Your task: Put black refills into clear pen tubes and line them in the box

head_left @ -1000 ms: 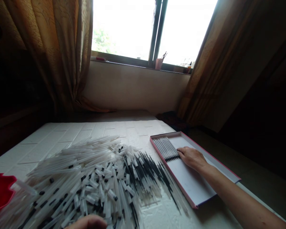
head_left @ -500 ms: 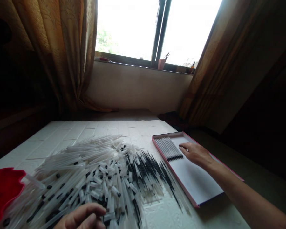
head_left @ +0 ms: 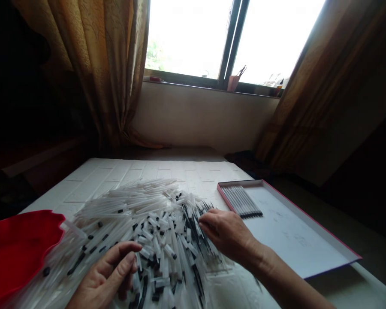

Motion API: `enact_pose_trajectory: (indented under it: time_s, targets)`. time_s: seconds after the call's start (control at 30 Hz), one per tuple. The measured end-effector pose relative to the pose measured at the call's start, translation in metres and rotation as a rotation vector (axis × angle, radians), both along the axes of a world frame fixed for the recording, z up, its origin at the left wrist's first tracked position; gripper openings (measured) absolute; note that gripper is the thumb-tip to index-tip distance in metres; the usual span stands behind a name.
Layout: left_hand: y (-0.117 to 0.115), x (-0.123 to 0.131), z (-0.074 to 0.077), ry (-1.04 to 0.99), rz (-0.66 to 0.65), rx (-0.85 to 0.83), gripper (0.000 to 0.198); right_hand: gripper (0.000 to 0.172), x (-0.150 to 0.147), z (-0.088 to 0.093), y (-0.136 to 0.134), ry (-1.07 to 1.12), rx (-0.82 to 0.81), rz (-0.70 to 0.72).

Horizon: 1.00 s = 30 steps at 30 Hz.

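Note:
A big heap of clear plastic pen tubes, caps and black refills (head_left: 148,227) covers the white table (head_left: 186,171). My left hand (head_left: 107,274) lies on the near edge of the heap, fingers loosely curled and apart, holding nothing I can see. My right hand (head_left: 227,234) reaches onto the black refills at the heap's right side, its fingertips bent down into them; whether they grip one is hidden. A shallow pink-edged box lid (head_left: 309,244) lies to the right with a short row of finished pens (head_left: 244,201) at its far end.
A red plastic container (head_left: 16,249) sits at the near left. Brown curtains (head_left: 99,64) hang at both sides of a bright window, and a small cup (head_left: 233,81) stands on the sill. The table's right edge drops off beside the box lid.
My right hand left the box lid and moved left onto the black refills. My left hand came further into view on the heap. The camera swung to the left.

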<state>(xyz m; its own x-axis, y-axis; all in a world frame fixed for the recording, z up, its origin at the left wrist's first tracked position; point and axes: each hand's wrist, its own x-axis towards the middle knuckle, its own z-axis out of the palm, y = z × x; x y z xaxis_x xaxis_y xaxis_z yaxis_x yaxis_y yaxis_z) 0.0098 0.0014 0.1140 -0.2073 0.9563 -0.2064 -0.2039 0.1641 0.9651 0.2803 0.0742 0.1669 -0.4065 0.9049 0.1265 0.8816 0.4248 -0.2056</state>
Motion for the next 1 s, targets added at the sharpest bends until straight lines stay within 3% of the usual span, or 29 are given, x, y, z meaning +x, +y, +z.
enact_pose_trajectory:
  time_s: [0.13, 0.27, 0.43, 0.57, 0.67, 0.8, 1.0]
  targets:
    - [-0.002, -0.003, 0.003, 0.047, -0.054, 0.018, 0.041, 0.021, -0.012, -0.017, -0.003, 0.015, -0.049, 0.012]
    - [-0.004, -0.004, 0.006, 0.129, -0.059, 0.041, 0.040, 0.020, -0.019, -0.032, -0.009, 0.048, -0.070, 0.033]
    - [0.002, -0.020, 0.008, 0.328, 0.097, 0.205, 0.045, 0.024, -0.022, -0.044, -0.013, 0.088, -0.085, 0.080]
    - [0.011, -0.036, 0.009, 0.727, 0.238, 0.366, 0.024, 0.026, -0.021, -0.045, -0.013, 0.112, -0.045, 0.106]
    - [0.016, -0.039, 0.006, 0.951, 0.190, 0.554, 0.016, 0.026, -0.025, -0.044, -0.018, 0.151, 0.019, 0.138]
    - [0.014, -0.029, 0.000, 1.033, 0.077, 0.723, 0.016, 0.013, -0.035, -0.045, -0.026, 0.163, 0.051, 0.165]
    - [0.005, -0.013, 0.000, 1.244, -0.058, 0.920, 0.023, 0.026, -0.045, -0.048, -0.030, 0.109, -0.014, 0.140]
